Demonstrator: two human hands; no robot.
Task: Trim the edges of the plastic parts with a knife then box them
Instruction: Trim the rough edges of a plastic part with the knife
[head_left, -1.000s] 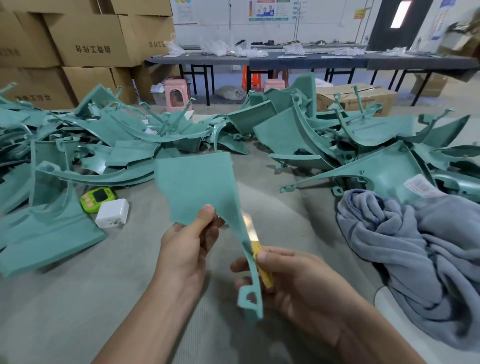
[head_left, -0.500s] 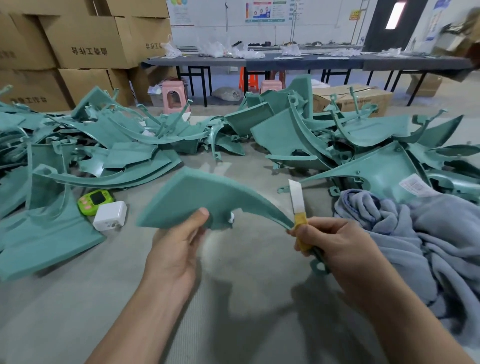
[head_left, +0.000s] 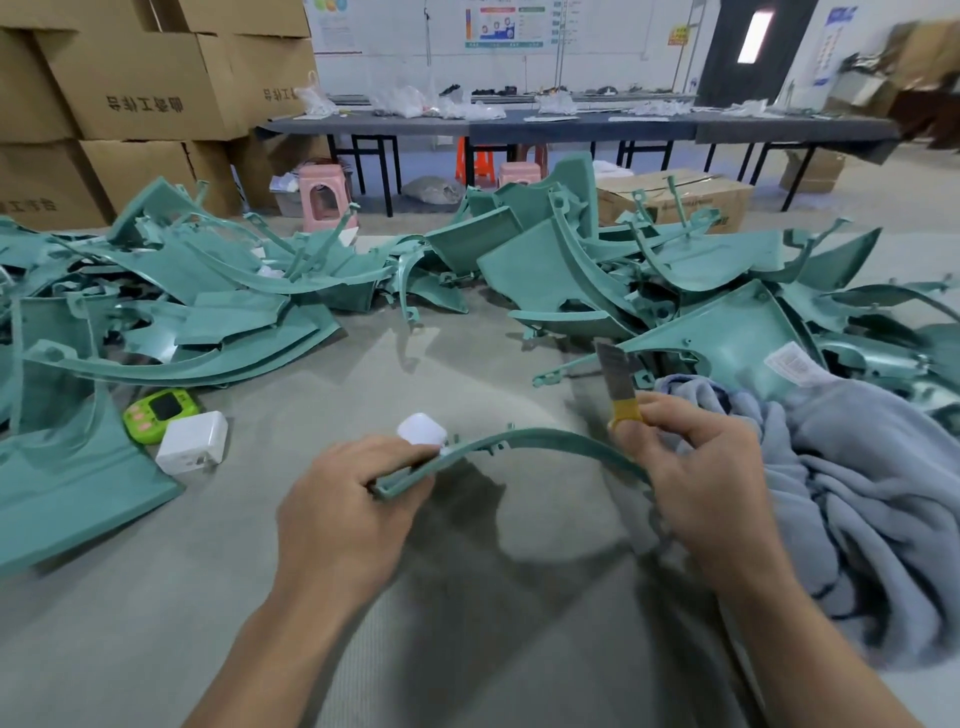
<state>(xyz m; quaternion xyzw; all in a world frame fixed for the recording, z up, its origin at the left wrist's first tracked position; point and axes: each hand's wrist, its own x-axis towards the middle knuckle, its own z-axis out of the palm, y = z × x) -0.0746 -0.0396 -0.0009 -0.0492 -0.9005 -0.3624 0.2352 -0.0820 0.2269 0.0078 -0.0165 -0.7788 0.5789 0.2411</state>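
Curved teal plastic part (head_left: 540, 439), seen edge-on, held above the grey counter (head_left: 467, 374) and spanning both hands. Left hand (head_left: 343, 499) grips its broad end with curled fingers. Right hand (head_left: 706, 478) holds the narrow end and pinches the yellow-handled knife (head_left: 615, 379), blade pointing up. Heaped teal parts (head_left: 208, 291) lie beyond, and a grey blanket (head_left: 857, 493) lies at right.

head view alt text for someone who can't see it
The left hand grips one end of a curved teal plastic part while the right hand pinches a yellow-handled knife, blade up, at its other end. Piles of teal parts lie beyond, a grey blanket at right.
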